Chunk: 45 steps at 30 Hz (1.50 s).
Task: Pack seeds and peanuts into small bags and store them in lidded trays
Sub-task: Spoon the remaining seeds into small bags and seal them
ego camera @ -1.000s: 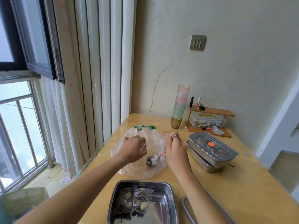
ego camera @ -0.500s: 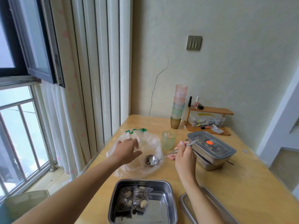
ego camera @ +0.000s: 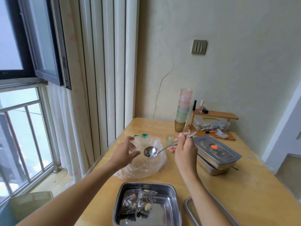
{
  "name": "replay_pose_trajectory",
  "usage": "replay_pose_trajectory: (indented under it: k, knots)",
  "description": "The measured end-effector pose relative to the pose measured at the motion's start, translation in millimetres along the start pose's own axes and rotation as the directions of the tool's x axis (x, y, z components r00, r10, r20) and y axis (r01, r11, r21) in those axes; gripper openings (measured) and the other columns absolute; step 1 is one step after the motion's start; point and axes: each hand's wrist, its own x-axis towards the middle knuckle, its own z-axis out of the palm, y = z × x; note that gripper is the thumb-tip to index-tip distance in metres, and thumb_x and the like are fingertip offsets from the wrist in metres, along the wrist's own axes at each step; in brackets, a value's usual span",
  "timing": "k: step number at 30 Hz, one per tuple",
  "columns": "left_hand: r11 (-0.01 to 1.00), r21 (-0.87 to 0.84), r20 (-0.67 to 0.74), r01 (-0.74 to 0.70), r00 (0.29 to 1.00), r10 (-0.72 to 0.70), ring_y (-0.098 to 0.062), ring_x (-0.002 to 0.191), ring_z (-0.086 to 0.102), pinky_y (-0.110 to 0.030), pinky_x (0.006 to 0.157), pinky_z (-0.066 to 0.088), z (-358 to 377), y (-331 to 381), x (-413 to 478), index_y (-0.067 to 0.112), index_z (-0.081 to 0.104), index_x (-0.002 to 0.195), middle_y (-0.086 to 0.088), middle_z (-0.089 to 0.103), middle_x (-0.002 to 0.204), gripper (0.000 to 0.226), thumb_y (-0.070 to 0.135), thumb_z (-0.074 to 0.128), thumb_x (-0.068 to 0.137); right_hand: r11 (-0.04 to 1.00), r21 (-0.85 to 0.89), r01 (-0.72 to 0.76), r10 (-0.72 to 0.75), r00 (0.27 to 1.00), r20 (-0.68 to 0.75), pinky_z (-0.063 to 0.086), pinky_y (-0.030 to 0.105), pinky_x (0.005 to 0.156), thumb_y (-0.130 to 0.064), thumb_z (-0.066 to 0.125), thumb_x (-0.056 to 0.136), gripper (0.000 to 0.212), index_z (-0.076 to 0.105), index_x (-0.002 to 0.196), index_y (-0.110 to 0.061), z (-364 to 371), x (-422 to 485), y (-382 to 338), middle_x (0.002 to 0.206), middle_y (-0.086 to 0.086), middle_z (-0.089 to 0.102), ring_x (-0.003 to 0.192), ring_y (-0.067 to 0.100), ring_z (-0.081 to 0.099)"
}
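Note:
My right hand [ego camera: 184, 152] grips the handle of a metal spoon [ego camera: 150, 152] whose bowl carries a few dark seeds. The spoon hovers over a large clear plastic bag [ego camera: 146, 165] lying on the wooden table [ego camera: 244, 185]. Just left of the spoon bowl, my left hand [ego camera: 125, 154] hangs with relaxed, spread fingers and holds nothing. At the near edge sits an open steel tray [ego camera: 171, 209] with small filled bags [ego camera: 138, 204] of seeds and peanuts. Two stacked steel trays [ego camera: 216, 160], the top one under a clear lid with an orange dot, stand to the right.
A small green cup [ego camera: 170, 139] stands behind the spoon. A stack of pastel cups [ego camera: 183, 110] and a wooden shelf [ego camera: 215, 114] with bottles and a plastic box sit by the wall. A loose tray lid [ego camera: 189, 207] lies at the near right. Curtains and a window fill the left.
My right hand lifted the spoon out of the plastic bag with seeds in its bowl. My left hand let go of the bag and opened beside the spoon. The green cup came into view.

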Motion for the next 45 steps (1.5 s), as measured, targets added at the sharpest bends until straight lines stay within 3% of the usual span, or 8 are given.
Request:
replay_pose_trajectory:
  k: [8, 17, 27, 30, 34, 37, 41, 45]
  knots:
    - [0.995, -0.078, 0.013, -0.070, 0.997, 0.071, -0.013, 0.106, 0.064, -0.026, 0.091, 0.049, 2.9, 5.6, -5.9, 0.015, 0.036, 0.146, 0.004, 0.068, 0.112, 0.075, 0.034, 0.080, 0.088, 0.963, 0.093, 0.253, -0.244, 0.965, -0.095, 0.055, 0.020, 0.060, -0.021, 0.042, 0.111, 0.025, 0.057, 0.095, -0.008, 5.0, -6.3, -52.9, 0.079, 0.002, 0.067, 0.061, 0.008, 0.070]
    - [0.954, -0.299, 0.034, 0.034, 0.999, -0.025, -0.014, 0.101, 0.069, -0.038, 0.092, 0.058, 16.8, 8.5, -2.1, 0.021, 0.032, 0.142, -0.002, 0.068, 0.119, 0.081, 0.034, 0.086, 0.083, 0.806, 0.074, 0.588, -0.578, 0.754, 0.313, 0.056, 0.035, 0.070, -0.037, 0.038, 0.112, 0.031, 0.055, 0.104, -0.013, 10.7, -27.6, -51.0, 0.099, -0.006, 0.053, 0.077, 0.018, 0.063]
    - [0.945, -0.320, 0.043, 0.062, 0.998, -0.051, -0.010, 0.098, 0.069, -0.034, 0.088, 0.058, 20.4, 6.1, -1.2, 0.021, 0.037, 0.137, 0.000, 0.070, 0.106, 0.071, 0.036, 0.083, 0.085, 0.681, 0.102, 0.725, -0.702, 0.608, 0.371, 0.053, 0.025, 0.079, -0.022, 0.046, 0.110, 0.022, 0.061, 0.107, -0.006, -1.2, -25.8, -45.2, 0.109, 0.002, 0.060, 0.090, 0.017, 0.063]
    - [0.951, -0.293, 0.009, 0.095, 0.995, -0.097, -0.013, 0.100, 0.067, -0.038, 0.093, 0.057, 19.5, 3.7, -0.8, 0.016, 0.035, 0.145, 0.002, 0.067, 0.106, 0.071, 0.035, 0.077, 0.091, 0.817, 0.076, 0.572, -0.576, 0.801, 0.164, 0.057, 0.026, 0.070, -0.019, 0.045, 0.110, 0.023, 0.061, 0.103, -0.004, 1.6, -21.8, -34.9, 0.094, 0.003, 0.065, 0.079, 0.010, 0.069]
    - [0.947, -0.288, -0.043, 0.145, 0.986, -0.164, -0.002, 0.083, 0.063, -0.017, 0.067, 0.054, 12.8, 4.6, -2.8, 0.010, 0.036, 0.145, 0.009, 0.062, 0.095, 0.059, 0.029, 0.068, 0.099, 0.981, 0.184, 0.064, -0.057, 0.997, -0.042, 0.060, 0.023, 0.066, -0.031, 0.042, 0.108, 0.024, 0.059, 0.100, -0.015, 3.6, -17.3, -7.8, 0.085, 0.005, 0.075, 0.070, 0.010, 0.075]
    - [0.948, -0.283, -0.066, 0.148, 0.983, -0.173, 0.002, 0.077, 0.061, -0.013, 0.060, 0.050, 7.7, 3.9, -4.9, 0.010, 0.037, 0.143, 0.011, 0.060, 0.091, 0.055, 0.029, 0.066, 0.100, 0.888, 0.294, -0.353, 0.372, 0.928, -0.010, 0.061, 0.037, 0.070, -0.032, 0.040, 0.111, 0.031, 0.059, 0.096, -0.013, 5.9, -17.4, 19.6, 0.093, 0.009, 0.075, 0.070, 0.020, 0.078]
    - [0.964, -0.254, -0.070, 0.083, 0.992, -0.104, -0.002, 0.097, 0.062, -0.020, 0.082, 0.050, 5.3, 3.1, -7.6, 0.015, 0.039, 0.144, 0.010, 0.061, 0.105, 0.062, 0.039, 0.069, 0.096, 0.690, 0.328, -0.646, 0.648, 0.752, 0.117, 0.060, 0.043, 0.079, -0.030, 0.042, 0.112, 0.036, 0.061, 0.093, -0.005, 12.5, -17.5, 58.7, 0.079, 0.011, 0.074, 0.069, 0.029, 0.076]
    - [0.976, -0.220, -0.011, -0.001, 1.000, -0.001, -0.003, 0.101, 0.063, -0.022, 0.087, 0.051, 11.4, 5.4, -10.0, 0.019, 0.040, 0.145, 0.008, 0.065, 0.110, 0.064, 0.042, 0.072, 0.093, 0.627, 0.124, -0.769, 0.753, 0.639, 0.158, 0.043, 0.029, 0.046, -0.032, 0.052, 0.108, 0.046, 0.067, 0.090, 0.007, 13.8, -18.2, 87.2, 0.061, 0.013, 0.072, 0.059, 0.030, 0.065]
